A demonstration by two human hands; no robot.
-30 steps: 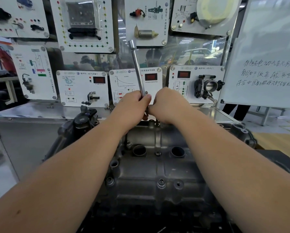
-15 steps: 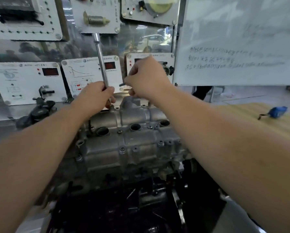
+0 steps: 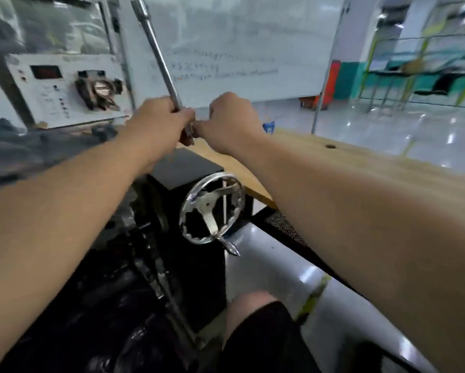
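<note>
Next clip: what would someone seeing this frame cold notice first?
First, the long silver steel wrench bar slanting up at upper centre. The left hand grips it low down, and the right hand meets its lower end with curled fingers. Below them, at centre frame, a shiny chrome spoked handwheel stands out against a black box.

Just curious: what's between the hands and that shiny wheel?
Head view: a black box lies between wheel and left hand, which grips a metal bar.
</note>
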